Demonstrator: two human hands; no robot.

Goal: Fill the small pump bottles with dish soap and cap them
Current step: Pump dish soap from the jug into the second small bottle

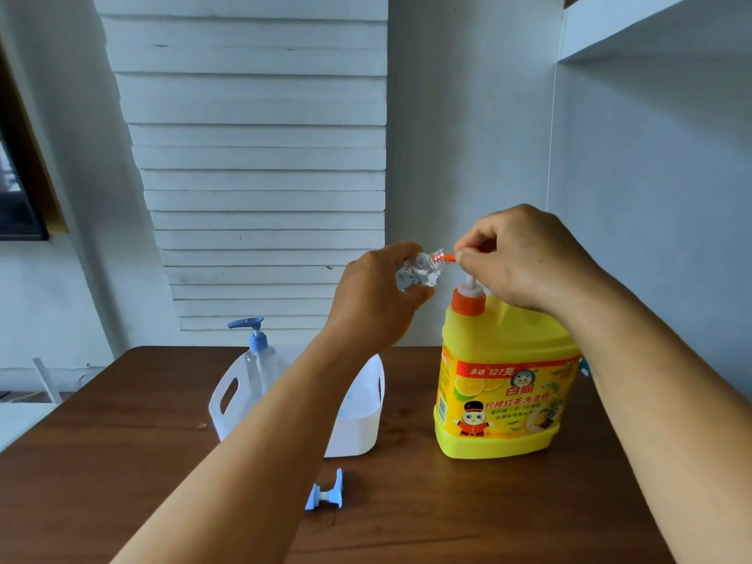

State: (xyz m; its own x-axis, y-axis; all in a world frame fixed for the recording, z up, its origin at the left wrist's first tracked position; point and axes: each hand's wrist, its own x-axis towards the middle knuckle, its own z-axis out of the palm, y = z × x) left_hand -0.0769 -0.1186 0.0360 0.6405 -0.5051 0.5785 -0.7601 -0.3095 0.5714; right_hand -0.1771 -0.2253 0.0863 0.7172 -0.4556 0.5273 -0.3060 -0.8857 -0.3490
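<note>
left hand [374, 295] seemingly holds small bottle [419, 270] at spout [445, 258].

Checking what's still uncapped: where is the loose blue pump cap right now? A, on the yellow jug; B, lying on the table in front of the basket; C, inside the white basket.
B: the blue pump cap lies on the bare table, nearer the camera than the white basket.

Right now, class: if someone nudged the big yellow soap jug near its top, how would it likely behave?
The yellow soap jug looks broad-based and opaque, so probably heavy and slow to tip. Its smooth plastic may be slippery. The right hand gripping its pump likely steadies it.
</note>
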